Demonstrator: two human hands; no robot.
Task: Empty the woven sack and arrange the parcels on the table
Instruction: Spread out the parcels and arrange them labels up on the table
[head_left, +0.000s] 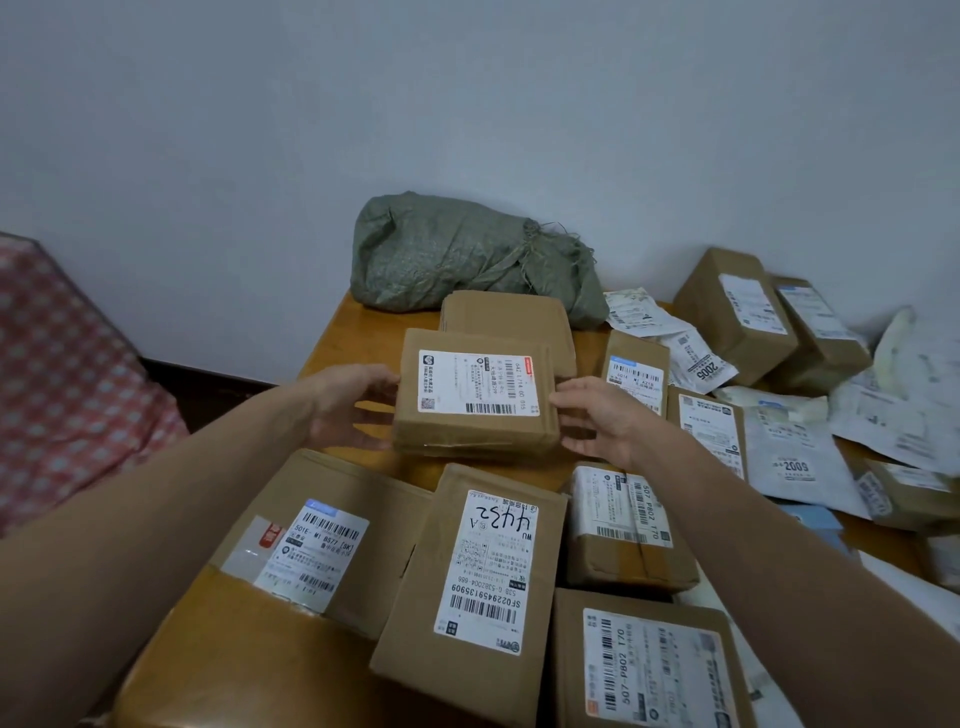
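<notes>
The brown parcel lies between left hand and right hand, fingers spread loose at its sides.

Pretty plain room, just a pale bluish wall with a dark skirting board along the bottom, an orangey wooden table against it and red-checked fabric off to the left.
</notes>
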